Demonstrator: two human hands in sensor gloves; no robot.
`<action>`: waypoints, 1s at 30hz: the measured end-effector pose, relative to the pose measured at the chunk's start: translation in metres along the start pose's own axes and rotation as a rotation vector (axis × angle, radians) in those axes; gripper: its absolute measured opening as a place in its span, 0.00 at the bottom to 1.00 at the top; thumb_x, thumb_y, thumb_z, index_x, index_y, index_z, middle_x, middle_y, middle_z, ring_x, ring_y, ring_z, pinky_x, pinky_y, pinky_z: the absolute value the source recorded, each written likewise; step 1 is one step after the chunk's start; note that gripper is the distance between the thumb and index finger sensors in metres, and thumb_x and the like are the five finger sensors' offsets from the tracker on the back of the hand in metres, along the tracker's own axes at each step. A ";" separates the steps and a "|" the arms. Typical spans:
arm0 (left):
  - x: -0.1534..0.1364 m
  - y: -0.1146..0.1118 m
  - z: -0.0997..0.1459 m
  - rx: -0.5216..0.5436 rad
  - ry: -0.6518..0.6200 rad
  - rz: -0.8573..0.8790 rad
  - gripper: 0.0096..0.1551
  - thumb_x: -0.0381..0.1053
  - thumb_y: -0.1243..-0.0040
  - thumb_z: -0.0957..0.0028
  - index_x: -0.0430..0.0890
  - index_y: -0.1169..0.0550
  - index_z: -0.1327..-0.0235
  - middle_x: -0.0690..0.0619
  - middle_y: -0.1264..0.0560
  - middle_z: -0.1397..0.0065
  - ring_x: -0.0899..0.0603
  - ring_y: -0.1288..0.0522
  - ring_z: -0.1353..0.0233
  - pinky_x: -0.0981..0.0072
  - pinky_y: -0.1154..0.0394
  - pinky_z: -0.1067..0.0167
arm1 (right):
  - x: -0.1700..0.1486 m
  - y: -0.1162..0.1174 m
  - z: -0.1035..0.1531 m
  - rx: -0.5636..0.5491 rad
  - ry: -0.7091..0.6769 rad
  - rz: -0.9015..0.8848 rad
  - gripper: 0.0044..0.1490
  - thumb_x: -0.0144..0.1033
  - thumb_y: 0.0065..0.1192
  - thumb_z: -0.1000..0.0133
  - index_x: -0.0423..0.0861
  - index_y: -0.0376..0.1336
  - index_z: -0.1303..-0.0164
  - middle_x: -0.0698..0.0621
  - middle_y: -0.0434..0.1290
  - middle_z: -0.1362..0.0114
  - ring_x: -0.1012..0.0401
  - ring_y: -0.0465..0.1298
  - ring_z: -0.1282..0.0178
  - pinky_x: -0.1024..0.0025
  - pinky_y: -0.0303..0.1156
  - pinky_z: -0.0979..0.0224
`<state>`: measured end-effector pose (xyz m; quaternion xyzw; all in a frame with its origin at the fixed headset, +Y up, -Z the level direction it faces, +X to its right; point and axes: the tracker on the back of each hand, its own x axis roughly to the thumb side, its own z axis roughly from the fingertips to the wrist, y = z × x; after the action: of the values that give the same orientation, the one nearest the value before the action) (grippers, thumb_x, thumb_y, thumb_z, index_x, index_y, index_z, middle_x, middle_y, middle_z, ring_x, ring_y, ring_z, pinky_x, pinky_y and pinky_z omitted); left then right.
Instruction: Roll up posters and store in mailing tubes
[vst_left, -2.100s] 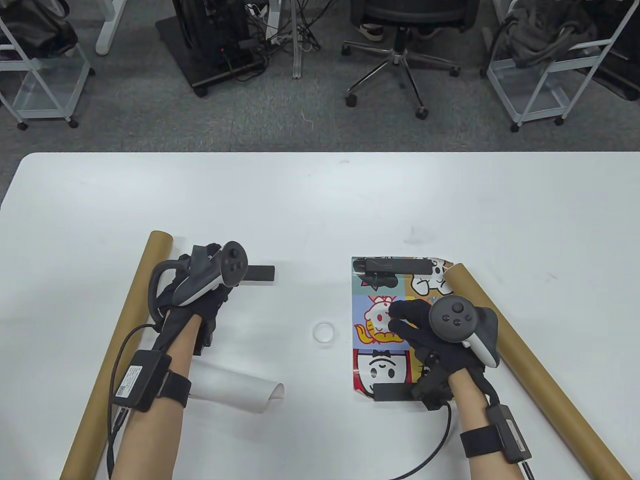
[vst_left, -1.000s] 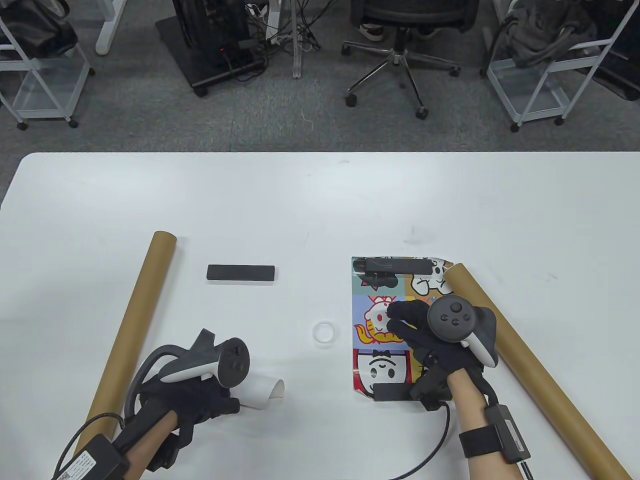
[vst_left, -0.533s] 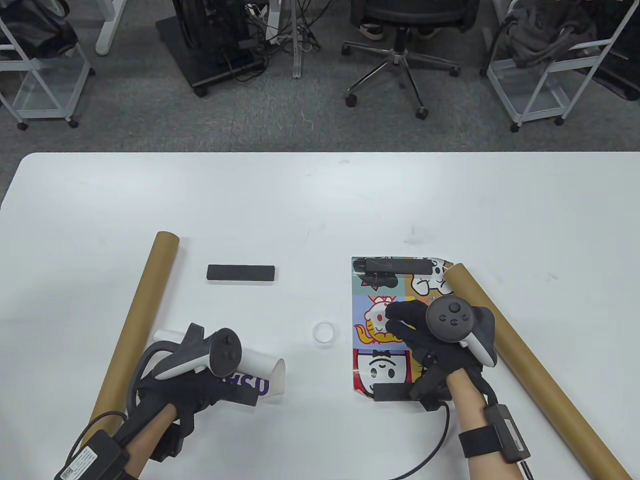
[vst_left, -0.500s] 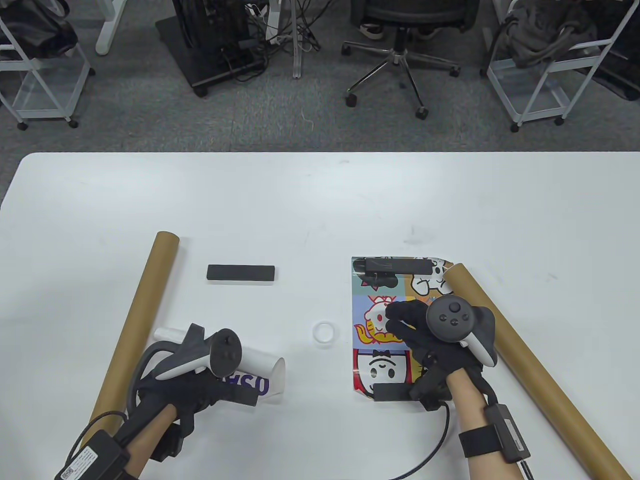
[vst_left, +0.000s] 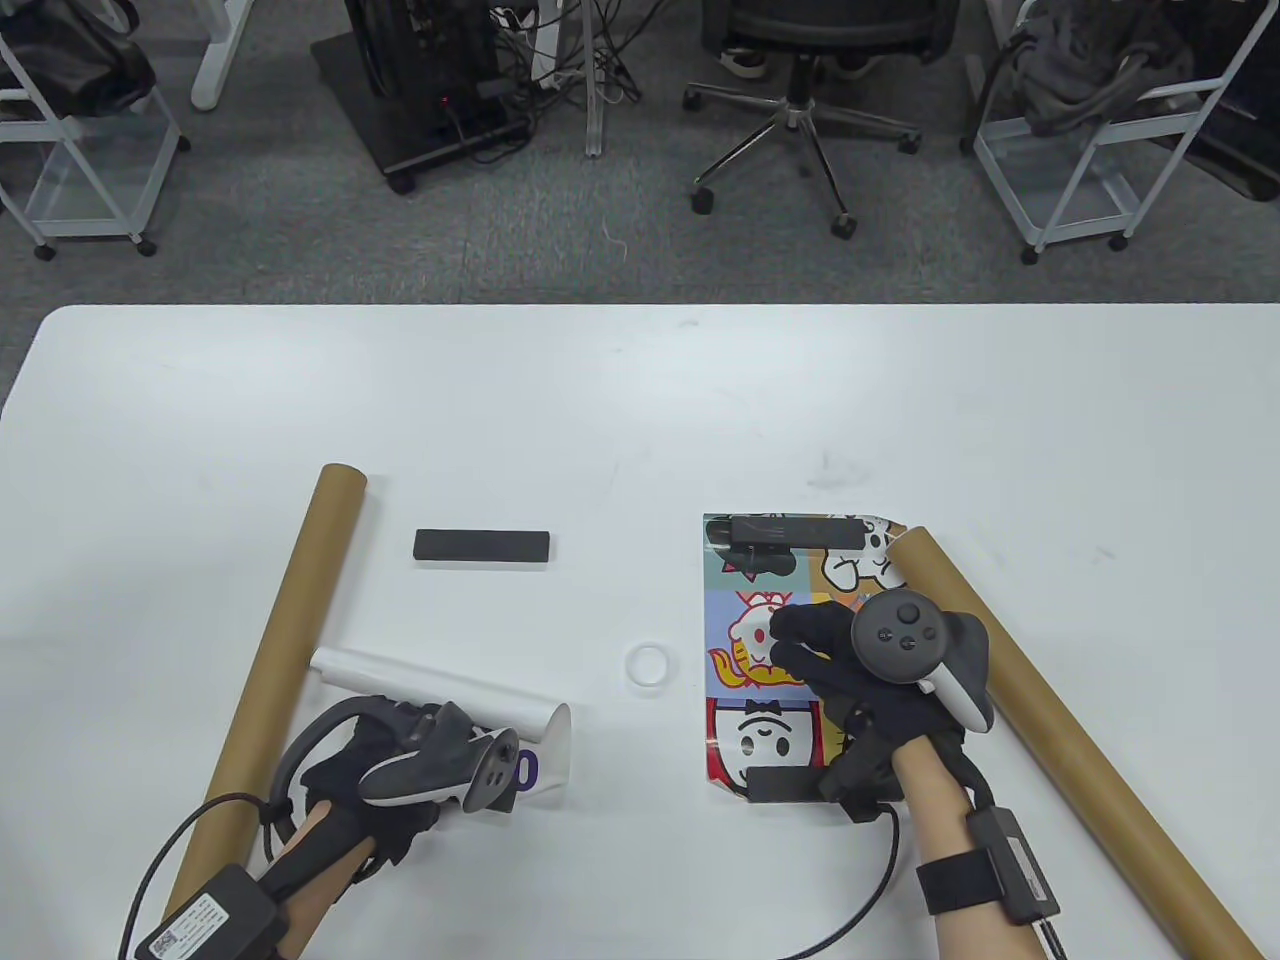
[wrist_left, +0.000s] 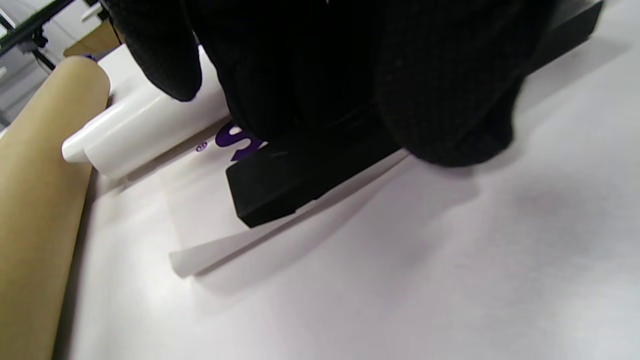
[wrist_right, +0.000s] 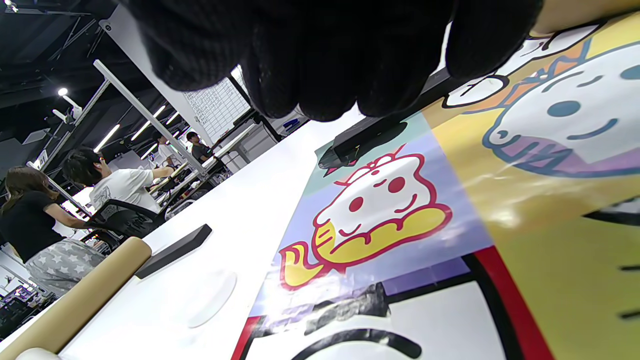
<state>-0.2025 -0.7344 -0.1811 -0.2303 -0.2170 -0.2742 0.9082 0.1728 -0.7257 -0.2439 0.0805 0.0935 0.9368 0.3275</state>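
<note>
Though hidden overhead, black bar under left hand.

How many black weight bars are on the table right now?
4: one lying free, two on the cartoon poster's far and near ends, one under the left hand.

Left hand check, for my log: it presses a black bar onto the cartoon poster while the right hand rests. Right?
Not quite: the left hand presses the black bar onto the white poster, as the left wrist view shows. The right hand rests.
</note>
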 end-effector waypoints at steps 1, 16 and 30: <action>0.001 0.000 -0.001 0.004 0.000 -0.010 0.46 0.61 0.27 0.58 0.61 0.33 0.23 0.56 0.28 0.19 0.45 0.23 0.22 0.41 0.32 0.19 | -0.001 0.000 0.000 0.001 0.002 -0.003 0.33 0.43 0.59 0.46 0.42 0.65 0.32 0.38 0.70 0.26 0.36 0.70 0.29 0.29 0.61 0.27; 0.005 -0.001 -0.003 0.084 -0.028 -0.068 0.41 0.62 0.27 0.59 0.62 0.30 0.29 0.60 0.24 0.26 0.48 0.17 0.28 0.44 0.29 0.20 | -0.001 -0.004 0.003 -0.017 -0.003 -0.017 0.33 0.43 0.59 0.46 0.42 0.65 0.32 0.38 0.70 0.26 0.36 0.70 0.29 0.29 0.61 0.27; -0.010 0.022 0.019 0.160 0.017 -0.026 0.40 0.62 0.28 0.57 0.61 0.29 0.28 0.59 0.24 0.26 0.47 0.18 0.29 0.44 0.29 0.20 | 0.000 -0.004 0.002 -0.015 -0.003 -0.016 0.33 0.43 0.59 0.46 0.42 0.65 0.32 0.38 0.70 0.26 0.36 0.70 0.29 0.29 0.60 0.27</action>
<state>-0.2018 -0.7035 -0.1775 -0.1516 -0.2333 -0.2695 0.9219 0.1759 -0.7219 -0.2426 0.0789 0.0864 0.9346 0.3359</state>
